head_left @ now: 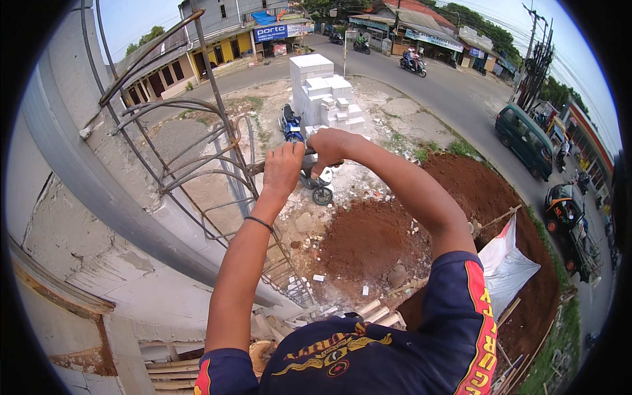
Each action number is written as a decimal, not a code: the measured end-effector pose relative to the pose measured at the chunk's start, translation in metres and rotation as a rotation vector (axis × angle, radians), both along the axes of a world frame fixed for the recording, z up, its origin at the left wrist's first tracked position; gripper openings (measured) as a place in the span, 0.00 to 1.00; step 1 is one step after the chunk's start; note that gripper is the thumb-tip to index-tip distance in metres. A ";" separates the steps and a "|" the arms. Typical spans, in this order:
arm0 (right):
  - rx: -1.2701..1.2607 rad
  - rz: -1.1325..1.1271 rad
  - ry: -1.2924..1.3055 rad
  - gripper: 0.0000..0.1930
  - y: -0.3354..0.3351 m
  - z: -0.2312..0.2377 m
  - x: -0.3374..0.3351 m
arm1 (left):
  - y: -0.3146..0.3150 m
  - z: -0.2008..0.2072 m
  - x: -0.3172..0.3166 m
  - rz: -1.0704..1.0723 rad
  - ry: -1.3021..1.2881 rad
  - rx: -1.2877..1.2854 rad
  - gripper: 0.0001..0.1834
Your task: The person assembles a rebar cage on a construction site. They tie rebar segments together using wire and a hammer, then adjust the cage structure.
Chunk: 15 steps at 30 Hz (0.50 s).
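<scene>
A dark metal bar (256, 169) lies crosswise in front of me, and both my hands are closed round it. My left hand (284, 168), below a wrist with a thin black band, grips it near the end that meets the upright steel rods. Further right, my right hand (334, 149) wraps over the bar with the elbow raised outward. The bar's left end touches or sits right beside the rebar cage (227, 125); I cannot tell whether it hooks a rod. Several bent rod ends curve out from the cage to the left of my hands.
A grey block wall (131, 263) runs along my left. Far below are stacked white blocks (313, 72), a parked motorcycle (322, 195), heaps of red soil (368, 240) and a pale sheet (510, 263). Bamboo poles (171, 375) lie beneath me. A road with vehicles curves past.
</scene>
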State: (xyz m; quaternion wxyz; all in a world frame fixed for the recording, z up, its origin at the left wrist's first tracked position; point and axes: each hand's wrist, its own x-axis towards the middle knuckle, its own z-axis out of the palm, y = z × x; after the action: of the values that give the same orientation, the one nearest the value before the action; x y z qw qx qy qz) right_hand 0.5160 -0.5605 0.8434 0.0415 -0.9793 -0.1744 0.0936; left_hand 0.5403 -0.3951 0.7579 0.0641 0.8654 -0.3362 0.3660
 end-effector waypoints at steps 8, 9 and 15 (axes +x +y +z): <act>-0.350 0.135 -0.999 0.07 0.000 -0.054 -0.018 | 0.008 0.034 0.010 -0.096 0.440 0.066 0.22; -0.276 0.148 -1.061 0.07 -0.001 -0.058 -0.014 | 0.008 0.033 0.010 -0.103 0.474 0.082 0.21; 0.006 -0.022 -0.554 0.09 -0.005 -0.057 -0.003 | 0.006 -0.010 -0.011 -0.091 -0.149 -0.021 0.25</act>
State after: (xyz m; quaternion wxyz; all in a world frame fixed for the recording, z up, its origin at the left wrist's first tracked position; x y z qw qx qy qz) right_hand 0.5128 -0.5659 0.7868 -0.0040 -0.9693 -0.1685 -0.1787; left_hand 0.5295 -0.3890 0.7483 0.0647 0.8188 -0.3752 0.4297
